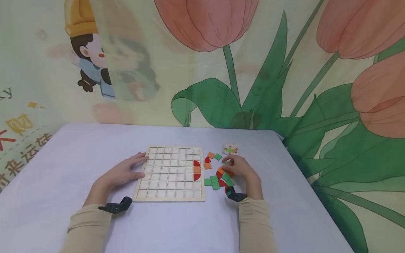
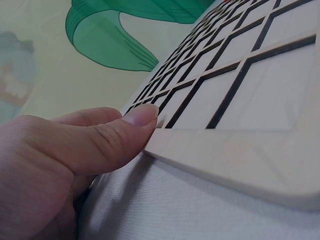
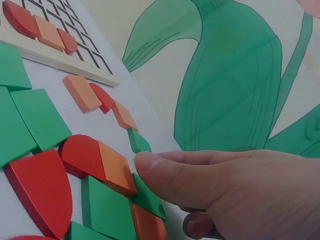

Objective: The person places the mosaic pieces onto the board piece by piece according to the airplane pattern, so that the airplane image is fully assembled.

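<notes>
A wooden grid board lies on the table with two red quarter-round tiles and an orange square tile in its right-hand column. My left hand rests at the board's left edge, fingers extended and thumb touching the frame. To the board's right, my right hand reaches over loose tiles, thumb and fingers bent with a gap between them. A green tile lies just under its thumb, beside an orange tile. The right hand partly hides these tiles.
Several loose green tiles, red tiles and orange tiles lie scattered right of the board. A small picture card is behind them. White cloth covers the table, and a printed wall stands behind it.
</notes>
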